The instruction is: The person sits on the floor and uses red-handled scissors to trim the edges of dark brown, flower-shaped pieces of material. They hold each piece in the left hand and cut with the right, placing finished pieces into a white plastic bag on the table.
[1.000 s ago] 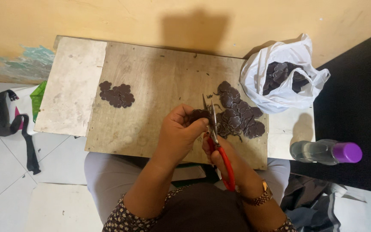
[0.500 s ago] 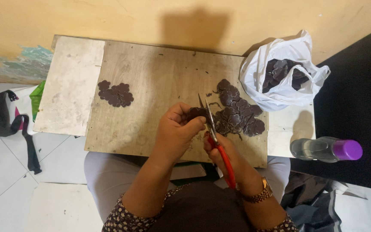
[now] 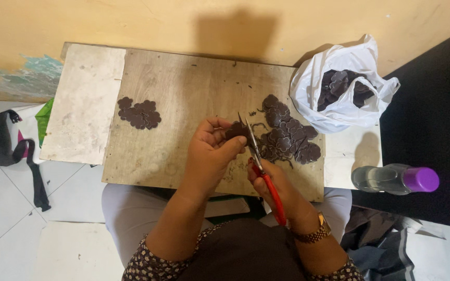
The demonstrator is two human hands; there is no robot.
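Moved: scissors (image 3: 259, 156) blades tipped a bit more upright since half a second ago; both hands barely shifted.
Left hand (image 3: 213, 151): pinching dark flower-shaped cutout (image 3: 234, 130), frame centre.
Right hand (image 3: 269, 182): gripping red scissor handles, blades at the cutout's edge.
Done, likely: small pile (image 3: 140, 113) on counter (image 3: 183, 88), left of centre.
Left, likely: bigger pile (image 3: 287, 138) right of centre; more in white plastic bag (image 3: 342, 86), upper right.

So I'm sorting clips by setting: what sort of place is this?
Probably a home craft spot, not a factory: a worn wooden board across the lap by a peeling wall, tiled floor, and a plastic bag of dark cut-outs.
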